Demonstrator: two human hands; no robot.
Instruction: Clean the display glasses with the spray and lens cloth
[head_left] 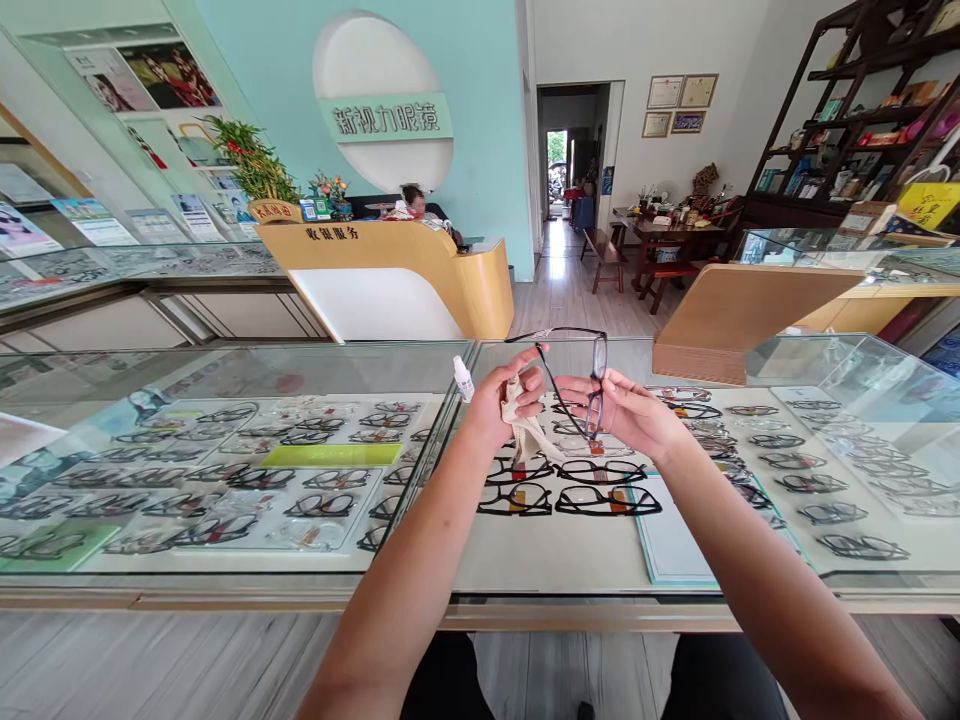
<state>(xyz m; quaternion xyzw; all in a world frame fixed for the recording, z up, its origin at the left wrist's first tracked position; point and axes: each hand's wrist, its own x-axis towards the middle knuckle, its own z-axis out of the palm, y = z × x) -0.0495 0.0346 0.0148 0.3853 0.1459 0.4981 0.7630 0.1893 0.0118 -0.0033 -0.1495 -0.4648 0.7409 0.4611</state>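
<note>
My right hand (628,408) grips a pair of dark-framed eyeglasses (602,352) by the front, fingers and thumb around the lens area. The glasses are turned on end above the glass counter, their temples reaching left toward my other hand. A crumpled cream cleaning cloth (517,408) is bunched in my left hand (501,395), whose fingers are curled around it near a temple tip. Whether those fingers also touch the temple I cannot tell. Left of that hand, a small white bottle (463,379) stands tilted in view on the counter top.
Rows of eyeglasses (607,499) lie inside the glass display counter (517,575) below my hands. A brown box-like stand (750,310) rests on the counter at right. Beyond it are a reception desk (480,290) with a person (414,203) behind it, and a wooden table (652,228).
</note>
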